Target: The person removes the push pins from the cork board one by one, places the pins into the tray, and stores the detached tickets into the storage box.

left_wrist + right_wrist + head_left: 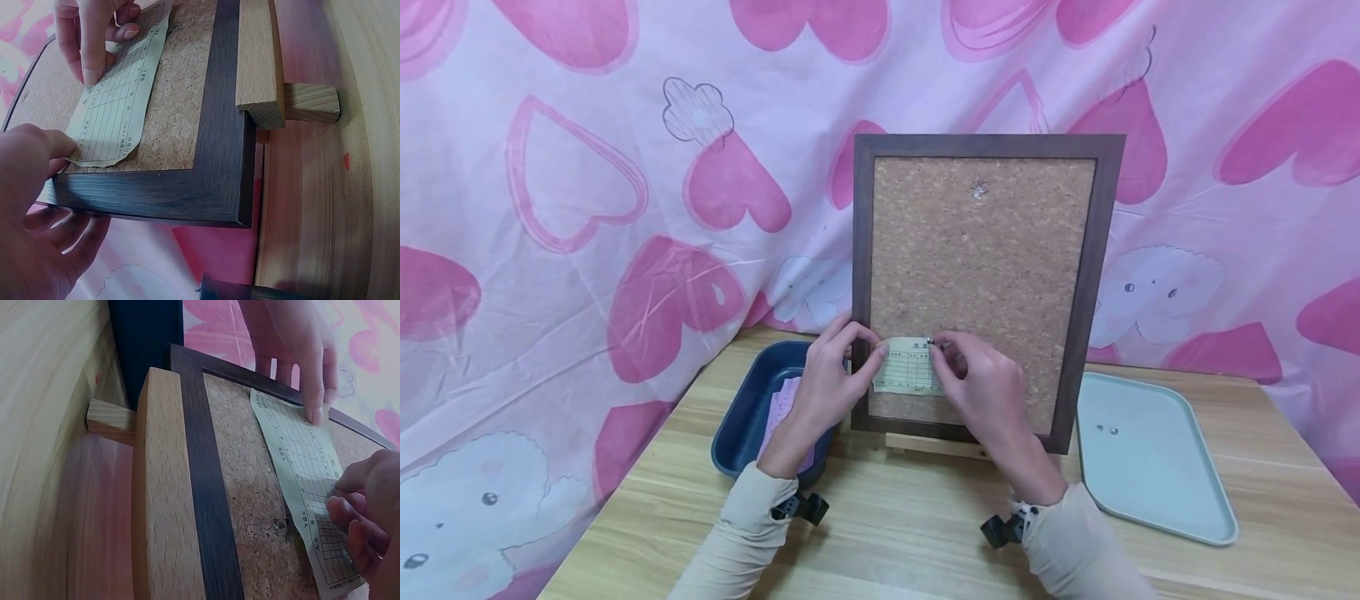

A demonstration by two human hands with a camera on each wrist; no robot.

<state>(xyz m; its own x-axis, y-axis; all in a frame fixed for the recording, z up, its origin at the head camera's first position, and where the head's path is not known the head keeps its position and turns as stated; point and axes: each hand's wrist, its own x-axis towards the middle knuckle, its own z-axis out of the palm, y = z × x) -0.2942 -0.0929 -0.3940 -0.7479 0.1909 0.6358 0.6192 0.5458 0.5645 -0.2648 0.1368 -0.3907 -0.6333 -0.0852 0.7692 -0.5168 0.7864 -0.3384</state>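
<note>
A pale green printed slip (904,367) lies against the lower part of a dark-framed corkboard (977,267). At the slip's left side my left hand (835,375) presses it with the thumb, while other fingers reach behind the frame (150,190), as the left wrist view shows. My right hand (988,379) is at the slip's upper right, thumb and forefinger pinching a small dark-looking pin (931,341) at the top edge. In the right wrist view the fingers hide that pin, and the slip (294,456) slants across the cork.
A wooden stand (165,487) props the board up on the wooden table (902,533). To the left, a dark blue bin (733,425) holds pink slips (781,404). On the right lies a pale green tray (1157,483) with two small pieces. A shiny cluster (979,192) sits high on the cork.
</note>
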